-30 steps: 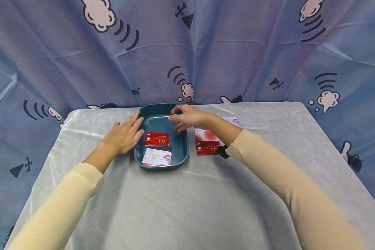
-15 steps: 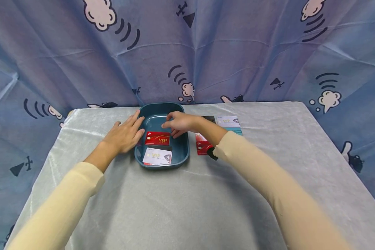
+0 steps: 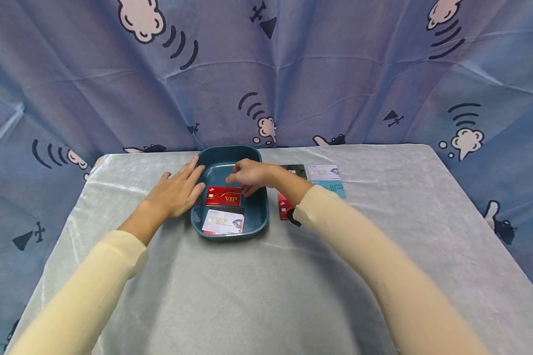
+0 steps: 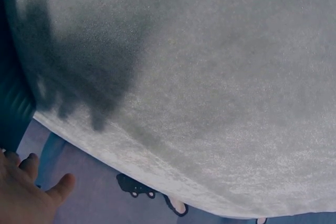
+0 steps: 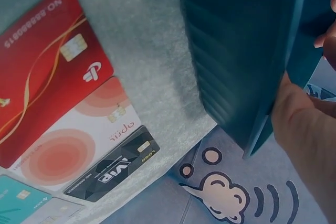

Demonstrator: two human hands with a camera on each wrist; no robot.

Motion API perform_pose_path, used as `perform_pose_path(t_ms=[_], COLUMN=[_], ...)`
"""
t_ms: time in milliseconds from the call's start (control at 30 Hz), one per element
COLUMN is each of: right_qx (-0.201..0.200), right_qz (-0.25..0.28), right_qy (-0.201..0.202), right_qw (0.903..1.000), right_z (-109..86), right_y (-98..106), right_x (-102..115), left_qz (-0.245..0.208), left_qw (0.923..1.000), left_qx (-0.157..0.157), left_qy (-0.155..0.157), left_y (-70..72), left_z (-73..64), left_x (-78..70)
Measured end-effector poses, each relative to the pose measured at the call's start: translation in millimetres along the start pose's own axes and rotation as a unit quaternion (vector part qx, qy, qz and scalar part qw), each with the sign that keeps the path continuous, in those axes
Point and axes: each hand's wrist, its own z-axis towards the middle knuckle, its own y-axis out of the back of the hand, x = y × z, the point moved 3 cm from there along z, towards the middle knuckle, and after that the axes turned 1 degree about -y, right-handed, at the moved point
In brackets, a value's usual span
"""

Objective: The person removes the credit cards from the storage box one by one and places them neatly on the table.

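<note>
My left hand [image 3: 175,192] rests along the left rim of a dark teal tray [image 3: 260,224], fingers spread fairly straight; in the left wrist view the hand [image 4: 23,192] shows only at the lower corner. Over the tray's right rim reaches my right hand [image 3: 253,175], its fingertips down at the upper right corner of a red VIP card [image 3: 223,196] lying inside. I cannot tell whether they pinch the card. Nearer the front of the tray a white VIP card [image 3: 223,222] overlaps other cards. From the right wrist camera, the tray wall hides most of the right fingers.
Right of the tray, cards lie in two columns on the pale cloth: a red card [image 5: 58,66], a white card with red circles [image 5: 79,140], a black card [image 5: 113,166], a teal card [image 3: 332,188] and a white card [image 3: 323,172]. A patterned curtain [image 3: 360,74] hangs behind.
My right hand has moved left and lower into the tray, its fingertips now at the red card. The left hand and the cards stay where they were.
</note>
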Motion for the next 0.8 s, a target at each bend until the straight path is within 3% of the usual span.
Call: perform_pose_path(t_ms=[800], right_qx=[-0.032], right_qz=[-0.009], right_qy=[0.014], right_qw=[0.9993], right_z=[3.7], right_y=[-9.2], right_x=[6.9], left_qz=[0.0], left_qw=[1.0], left_qx=[0.0], left_qy=[0.007], left_y=[-0.9], left_z=[-0.7], left_x=[0.7])
